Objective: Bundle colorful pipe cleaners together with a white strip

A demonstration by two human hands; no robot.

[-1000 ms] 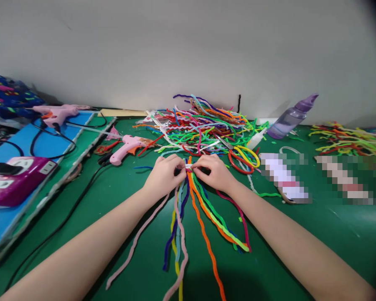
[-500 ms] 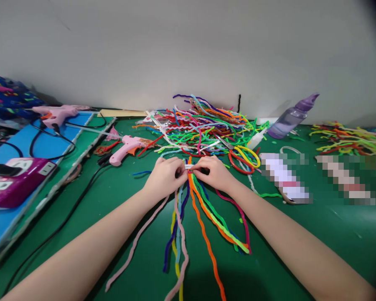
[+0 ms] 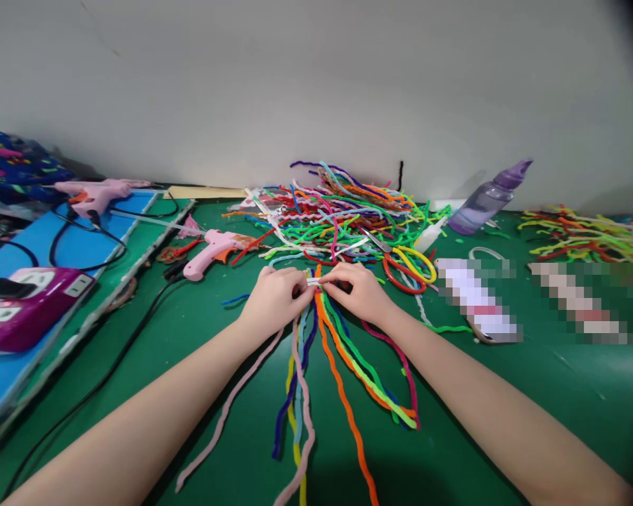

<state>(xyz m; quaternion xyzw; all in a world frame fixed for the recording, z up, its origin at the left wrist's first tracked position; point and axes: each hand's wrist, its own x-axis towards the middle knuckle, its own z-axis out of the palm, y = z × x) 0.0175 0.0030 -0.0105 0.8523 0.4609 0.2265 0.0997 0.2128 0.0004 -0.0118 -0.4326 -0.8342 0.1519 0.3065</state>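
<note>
My left hand (image 3: 277,296) and my right hand (image 3: 359,289) meet near the middle of the green table. Between their pinched fingertips runs a short white strip (image 3: 313,282), lying across a bundle of coloured pipe cleaners. Each hand grips one side of it. Below the hands the strands fan out toward me: pale pink (image 3: 304,393), yellow, light blue, dark blue, orange (image 3: 345,404), green and magenta (image 3: 405,358). Short ends of the bundle stick up just above the fingertips. The fingers partly hide where the strands meet.
A large pile of pipe cleaners (image 3: 348,211) lies behind the hands. Scissors (image 3: 408,267), a purple bottle (image 3: 485,200) and a phone (image 3: 477,299) are on the right. On the left are a pink glue gun (image 3: 216,249), its cord and a purple power strip (image 3: 34,306).
The whole view has shifted very slightly. Both hands keep nearly the same place and pinch; a bit more of the white strip shows between them.
</note>
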